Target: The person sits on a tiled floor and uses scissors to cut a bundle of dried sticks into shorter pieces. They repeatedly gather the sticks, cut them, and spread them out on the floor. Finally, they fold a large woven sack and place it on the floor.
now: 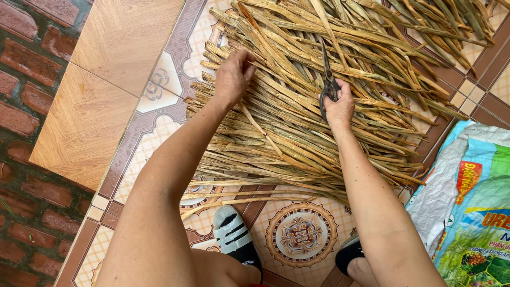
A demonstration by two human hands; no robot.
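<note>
Sorting dried reed strips (297, 106) spread over tiled floor (159, 127).
Left hand (232, 77): grip pinching one strip in the pile. Right hand (338, 106): grip clenched on scissors (328, 79), blades pointing away. Printed sack (467, 196) alongside, right.

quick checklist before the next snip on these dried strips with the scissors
1. Scissors gripped: ok, right hand holds the handles.
2. Blades: closed, tips pointing away from the person; ok.
3. Left hand away from the blades: ok, it pinches a strip at the pile's left side.
4. Which strip the blades will meet: cannot tell, many overlap.
5. Dried strips lying flat on the tiled floor: ok.
6. Feet clear: ok, sandals sit below the pile, close to its lower edge.
</note>
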